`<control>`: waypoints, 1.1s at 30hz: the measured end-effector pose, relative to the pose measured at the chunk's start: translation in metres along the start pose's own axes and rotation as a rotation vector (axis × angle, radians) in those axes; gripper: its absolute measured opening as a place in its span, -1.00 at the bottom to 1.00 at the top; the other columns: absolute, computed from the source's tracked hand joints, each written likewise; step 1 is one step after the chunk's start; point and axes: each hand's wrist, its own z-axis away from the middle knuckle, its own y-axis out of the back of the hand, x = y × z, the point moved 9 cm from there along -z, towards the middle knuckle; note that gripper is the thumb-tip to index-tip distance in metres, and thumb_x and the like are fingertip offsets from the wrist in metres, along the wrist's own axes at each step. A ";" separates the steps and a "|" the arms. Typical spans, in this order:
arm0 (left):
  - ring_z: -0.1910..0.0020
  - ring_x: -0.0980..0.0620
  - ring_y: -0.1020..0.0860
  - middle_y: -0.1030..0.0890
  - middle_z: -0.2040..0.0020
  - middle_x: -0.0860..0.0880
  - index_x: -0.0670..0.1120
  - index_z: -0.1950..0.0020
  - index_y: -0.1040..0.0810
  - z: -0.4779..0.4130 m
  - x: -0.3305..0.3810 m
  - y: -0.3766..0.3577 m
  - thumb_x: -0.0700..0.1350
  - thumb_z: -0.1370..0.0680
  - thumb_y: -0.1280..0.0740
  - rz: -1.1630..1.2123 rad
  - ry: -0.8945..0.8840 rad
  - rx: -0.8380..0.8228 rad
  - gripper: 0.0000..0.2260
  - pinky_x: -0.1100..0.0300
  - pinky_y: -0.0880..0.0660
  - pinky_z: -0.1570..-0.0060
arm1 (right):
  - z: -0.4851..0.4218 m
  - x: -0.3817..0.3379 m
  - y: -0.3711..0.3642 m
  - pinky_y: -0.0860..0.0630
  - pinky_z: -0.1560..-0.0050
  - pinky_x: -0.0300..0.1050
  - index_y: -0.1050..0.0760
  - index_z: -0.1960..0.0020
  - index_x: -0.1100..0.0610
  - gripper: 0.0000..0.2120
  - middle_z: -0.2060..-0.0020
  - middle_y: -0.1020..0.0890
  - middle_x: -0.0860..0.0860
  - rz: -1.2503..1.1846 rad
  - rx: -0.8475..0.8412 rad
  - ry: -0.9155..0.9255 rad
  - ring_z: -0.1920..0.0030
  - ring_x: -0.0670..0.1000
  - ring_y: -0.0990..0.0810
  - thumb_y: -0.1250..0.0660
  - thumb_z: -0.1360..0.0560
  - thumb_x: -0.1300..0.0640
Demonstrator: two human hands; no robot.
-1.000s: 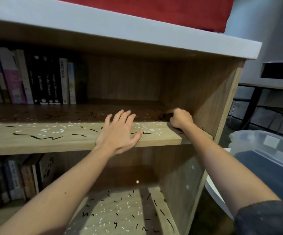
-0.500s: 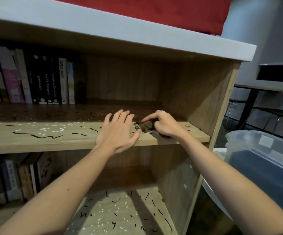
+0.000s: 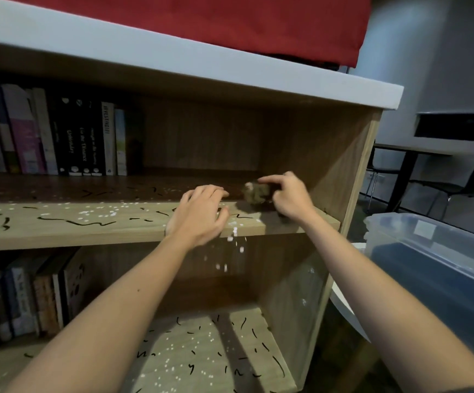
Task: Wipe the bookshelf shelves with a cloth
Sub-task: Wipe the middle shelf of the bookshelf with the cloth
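Your right hand (image 3: 289,198) grips the bunched cloth (image 3: 255,193) near the right end of the upper shelf (image 3: 88,236); your left hand (image 3: 199,215) rests on its front edge, fingers loosely bent, holding nothing.

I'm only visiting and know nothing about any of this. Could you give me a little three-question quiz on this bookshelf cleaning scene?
1. Which hand grips the crumpled cloth? A) left B) right C) neither
2. True or false: the books on the upper shelf stand at its right end.
3. Fill in: in mid-air just below that shelf's front edge are small white ____.

Key
1. B, the right hand.
2. False; they stand at the left end.
3. specks.
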 end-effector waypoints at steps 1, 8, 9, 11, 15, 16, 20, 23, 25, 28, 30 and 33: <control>-0.39 0.10 -0.25 -0.39 -0.38 0.03 -0.03 -0.37 -0.38 0.003 0.002 0.004 -0.04 -0.62 -0.10 0.050 -0.009 0.009 -0.67 0.16 -0.05 -0.38 | -0.001 0.014 0.003 -0.36 -0.30 0.11 -0.50 -0.24 -0.04 -0.55 -0.21 -0.44 0.11 0.045 0.022 -0.073 -0.24 0.16 -0.41 -0.14 -0.48 0.34; -0.43 0.12 -0.22 -0.40 -0.38 0.08 0.03 -0.32 -0.44 0.054 -0.036 0.047 -0.02 -0.61 -0.13 -0.099 0.006 0.089 -0.70 0.12 0.27 -0.42 | 0.041 -0.036 -0.040 -0.38 -0.25 -0.04 -0.56 -0.18 -0.01 -0.58 -0.10 -0.47 0.09 0.041 -0.186 0.108 -0.18 0.11 -0.43 -0.09 -0.51 0.34; -0.44 0.12 -0.19 -0.37 -0.40 0.09 0.04 -0.34 -0.42 0.057 -0.046 0.052 0.00 -0.61 -0.13 -0.139 0.035 0.070 -0.69 0.10 0.28 -0.42 | 0.048 -0.047 -0.038 -0.37 -0.24 -0.10 -0.58 -0.14 0.00 -0.56 -0.10 -0.48 0.08 -0.022 -0.209 0.132 -0.19 0.07 -0.42 -0.08 -0.50 0.37; -0.47 0.12 -0.14 -0.31 -0.43 0.09 0.06 -0.39 -0.36 0.060 -0.056 0.056 0.03 -0.61 -0.11 -0.187 0.060 0.020 -0.66 0.04 0.29 -0.42 | 0.047 -0.053 -0.022 -0.33 -0.31 -0.08 -0.59 -0.12 0.00 -0.58 -0.17 -0.48 0.07 -0.110 -0.161 0.113 -0.24 0.04 -0.39 -0.10 -0.50 0.38; -0.48 0.10 -0.09 -0.24 -0.47 0.08 0.05 -0.44 -0.29 0.053 -0.055 0.053 0.07 -0.61 -0.09 -0.232 0.009 -0.082 -0.61 -0.02 0.27 -0.43 | 0.030 -0.038 -0.006 -0.37 -0.27 0.09 -0.53 -0.19 -0.09 -0.59 -0.15 -0.46 0.09 0.030 0.074 -0.040 -0.21 0.16 -0.43 -0.12 -0.52 0.30; -0.49 0.10 -0.09 -0.23 -0.47 0.08 0.05 -0.44 -0.28 0.051 -0.056 0.051 0.07 -0.62 -0.09 -0.241 0.003 -0.100 -0.61 -0.03 0.26 -0.43 | 0.037 -0.043 -0.018 -0.38 -0.25 0.08 -0.51 -0.22 -0.11 -0.58 -0.15 -0.46 0.09 0.094 0.045 -0.036 -0.20 0.17 -0.44 -0.13 -0.51 0.29; -0.48 0.10 -0.09 -0.25 -0.47 0.08 0.05 -0.43 -0.30 0.046 -0.067 0.044 0.06 -0.62 -0.07 -0.230 0.023 -0.114 -0.62 -0.05 0.25 -0.43 | 0.084 -0.084 -0.050 -0.40 -0.20 -0.05 -0.55 -0.17 -0.02 -0.62 -0.05 -0.47 0.03 0.010 -0.061 0.185 -0.12 0.03 -0.44 -0.12 -0.53 0.31; -0.48 0.08 -0.09 -0.25 -0.47 0.07 0.03 -0.42 -0.32 0.045 -0.080 0.042 0.06 -0.63 -0.06 -0.225 0.051 -0.095 -0.62 -0.06 0.24 -0.43 | 0.069 -0.082 -0.026 -0.37 -0.23 -0.13 -0.58 -0.11 -0.01 -0.62 -0.03 -0.48 0.00 -0.105 0.025 0.154 -0.12 -0.01 -0.44 -0.12 -0.52 0.34; -0.48 0.07 -0.09 -0.25 -0.47 0.06 0.03 -0.42 -0.32 0.045 -0.086 0.043 0.06 -0.63 -0.06 -0.209 0.067 -0.070 -0.62 -0.06 0.23 -0.43 | 0.048 -0.063 -0.013 -0.38 -0.26 -0.01 -0.55 -0.17 -0.04 -0.63 -0.09 -0.48 0.03 -0.016 0.136 0.072 -0.18 0.06 -0.43 -0.14 -0.53 0.29; -0.48 0.07 -0.08 -0.27 -0.46 0.06 0.02 -0.41 -0.34 0.047 -0.088 0.043 0.05 -0.63 -0.06 -0.185 0.065 -0.043 -0.63 -0.05 0.21 -0.43 | 0.059 -0.066 -0.044 -0.39 -0.23 0.02 -0.48 -0.26 -0.06 -0.61 -0.13 -0.47 0.05 0.146 0.039 0.093 -0.17 0.09 -0.43 -0.14 -0.54 0.26; -0.48 0.07 -0.09 -0.28 -0.45 0.06 0.02 -0.40 -0.36 0.048 -0.087 0.041 0.05 -0.62 -0.05 -0.199 0.049 -0.031 -0.63 -0.05 0.19 -0.43 | 0.083 -0.086 -0.060 -0.37 -0.18 -0.04 -0.51 -0.23 -0.05 -0.62 -0.10 -0.48 0.02 0.136 0.006 0.252 -0.13 0.04 -0.41 -0.13 -0.54 0.27; -0.47 0.07 -0.09 -0.28 -0.45 0.06 0.02 -0.40 -0.36 0.047 -0.086 0.042 0.05 -0.62 -0.04 -0.207 0.047 0.002 -0.62 -0.03 0.17 -0.44 | 0.078 -0.096 -0.045 -0.39 -0.21 -0.05 -0.59 -0.10 -0.02 -0.63 -0.02 -0.50 -0.04 -0.092 0.047 0.267 -0.11 -0.02 -0.44 -0.14 -0.52 0.31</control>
